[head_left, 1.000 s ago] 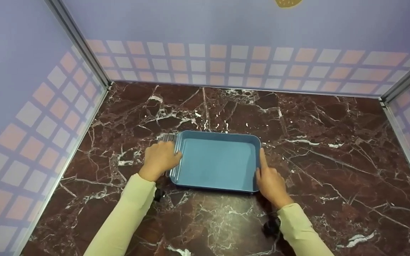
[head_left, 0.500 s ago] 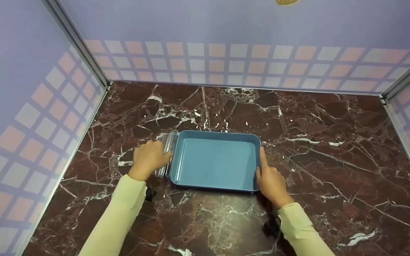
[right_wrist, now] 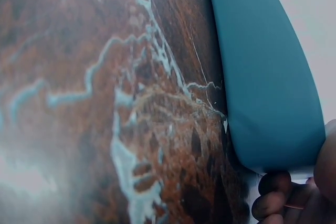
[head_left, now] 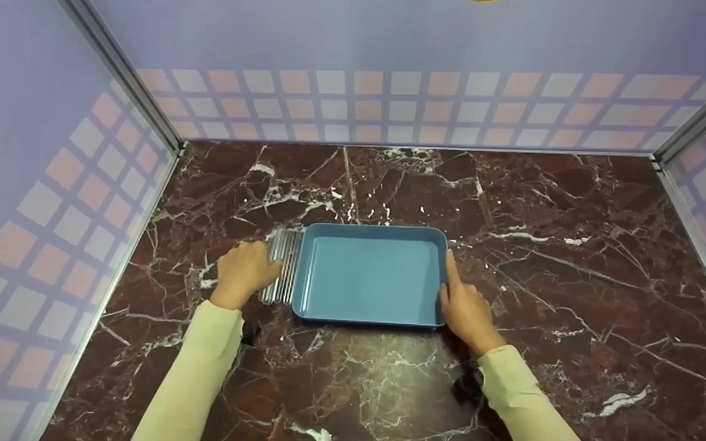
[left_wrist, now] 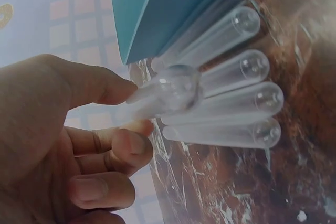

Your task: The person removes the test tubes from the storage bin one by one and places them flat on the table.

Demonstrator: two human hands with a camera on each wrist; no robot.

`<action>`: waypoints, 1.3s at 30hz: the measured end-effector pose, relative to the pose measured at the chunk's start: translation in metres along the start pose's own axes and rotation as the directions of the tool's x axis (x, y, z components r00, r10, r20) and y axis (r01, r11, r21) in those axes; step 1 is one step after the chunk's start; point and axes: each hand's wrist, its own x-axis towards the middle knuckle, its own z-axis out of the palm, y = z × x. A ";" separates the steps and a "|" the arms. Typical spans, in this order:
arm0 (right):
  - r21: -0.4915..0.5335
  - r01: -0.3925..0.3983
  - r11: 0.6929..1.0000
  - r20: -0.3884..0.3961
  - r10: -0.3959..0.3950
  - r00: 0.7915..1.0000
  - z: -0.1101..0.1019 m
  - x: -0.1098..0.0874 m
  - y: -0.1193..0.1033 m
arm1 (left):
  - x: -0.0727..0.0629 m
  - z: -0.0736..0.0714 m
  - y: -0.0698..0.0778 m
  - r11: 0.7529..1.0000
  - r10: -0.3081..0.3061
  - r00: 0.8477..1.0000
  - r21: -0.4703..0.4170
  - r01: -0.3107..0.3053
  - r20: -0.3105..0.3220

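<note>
A blue rectangular tray (head_left: 372, 278) lies in the middle of the head view. Along its left end several clear test tubes (head_left: 284, 269) lie side by side, round ends toward the person. My left hand (head_left: 244, 274) is just left of that row. In the left wrist view, its thumb and forefinger pinch one clear test tube (left_wrist: 178, 88), raised over the others, while the remaining fingers curl loosely. My right hand (head_left: 468, 311) grips the tray's right end, thumb at the inner side of the rim and forefinger stretched along the outside; the other fingers are curled.
The dark red marbled tabletop (head_left: 561, 245) extends around the tray. Lilac panels with a checked band (head_left: 390, 104) stand at the back and both sides. In the right wrist view, the tray's outer wall (right_wrist: 268, 77) rises from the tabletop.
My left hand has moved left, away from the tray's end, uncovering more of the row of test tubes beside it. The right hand keeps its grip on the tray.
</note>
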 end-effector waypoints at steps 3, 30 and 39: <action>-0.007 -0.012 1.000 0.017 0.012 1.000 0.000 0.001 0.000 | 0.002 0.000 -0.006 1.000 -0.013 1.000 -0.002 0.013 0.022; 0.013 -0.017 1.000 0.016 0.017 1.000 -0.005 0.003 0.000 | 0.021 0.006 -0.038 0.995 -0.090 0.989 -0.020 0.093 0.119; 0.134 0.002 0.991 0.010 -0.003 1.000 -0.008 0.004 0.005 | 0.026 0.016 -0.049 0.993 -0.093 0.987 -0.058 0.101 0.131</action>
